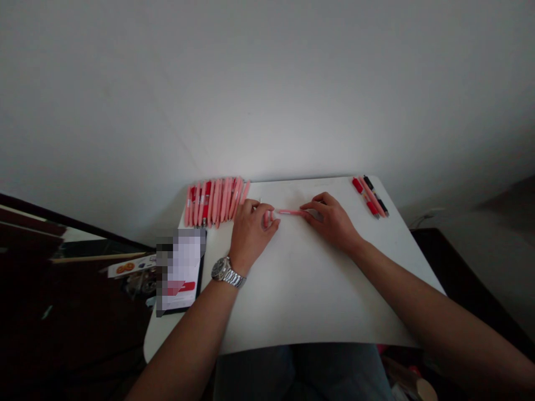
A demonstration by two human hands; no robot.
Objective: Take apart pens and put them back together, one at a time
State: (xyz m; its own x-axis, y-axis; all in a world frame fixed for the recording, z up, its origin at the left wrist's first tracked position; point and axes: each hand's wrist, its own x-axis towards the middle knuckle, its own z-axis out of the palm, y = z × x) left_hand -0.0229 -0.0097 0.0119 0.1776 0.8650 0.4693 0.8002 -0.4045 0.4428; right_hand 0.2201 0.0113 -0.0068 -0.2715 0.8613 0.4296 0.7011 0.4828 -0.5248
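Note:
My left hand point(251, 228), with a metal watch point(227, 272) on its wrist, is curled round a short pink piece point(267, 218), apparently a pen cap. My right hand point(330, 218) pinches the far end of a pink pen point(290, 212) that lies between the two hands on the white table point(305, 295). Both hands rest on the table near its far edge. A row of several pink and red pens point(215, 201) lies just left of my left hand.
A few red, pink and black pens point(370, 196) lie at the table's far right corner. A phone or tablet point(181, 270) sits at the left edge. Dark furniture with papers stands to the left. A pale wall rises behind.

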